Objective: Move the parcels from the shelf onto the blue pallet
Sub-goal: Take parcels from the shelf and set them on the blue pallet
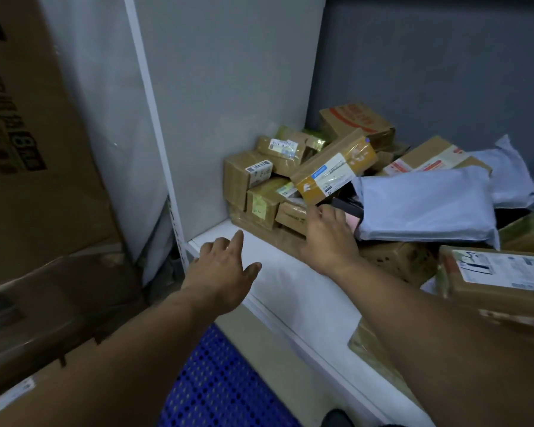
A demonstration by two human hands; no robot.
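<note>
A heap of taped cardboard parcels (pixel 261 180) and grey plastic mailer bags (pixel 426 208) fills the back and right of a white shelf (pixel 278 272). My right hand (pixel 329 234) reaches into the heap with spread fingers, touching a small flat carton (pixel 290 214) under a yellow-brown box with a white label (pixel 333 166). My left hand (pixel 225 268) hovers open over the bare front left of the shelf, holding nothing. The blue perforated pallet (pixel 216 386) shows below the shelf edge, between my arms.
Large wrapped cardboard cartons (pixel 34 180) stand at the left, outside the shelf's white upright (pixel 154 124). A labelled parcel (pixel 497 275) lies at the shelf's right front. Grey panels close the shelf's back and left side.
</note>
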